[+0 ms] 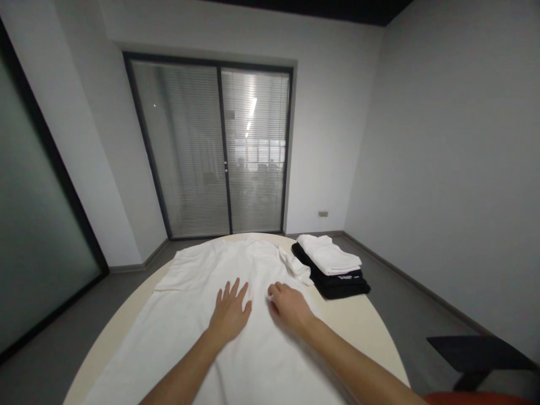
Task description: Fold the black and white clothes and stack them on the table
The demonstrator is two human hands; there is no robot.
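A white T-shirt point(198, 315) lies spread over the round table, its left sleeve point(175, 273) laid out flat. The right sleeve point(297, 265) looks bunched and partly folded. My left hand point(230, 312) rests on the middle of the shirt, palm down with fingers spread. Just to its right, my right hand point(292, 306) is at the shirt with its fingers curled in toward the thumb. Whether cloth is pinched between those fingertips is hidden.
At the table's right edge, a folded white garment point(329, 256) sits on folded black garments point(343, 287). The pale round tabletop point(363, 326) shows around the shirt. A black chair armrest point(481, 351) stands at lower right. Beyond are walls and a glazed frame with blinds point(257, 191).
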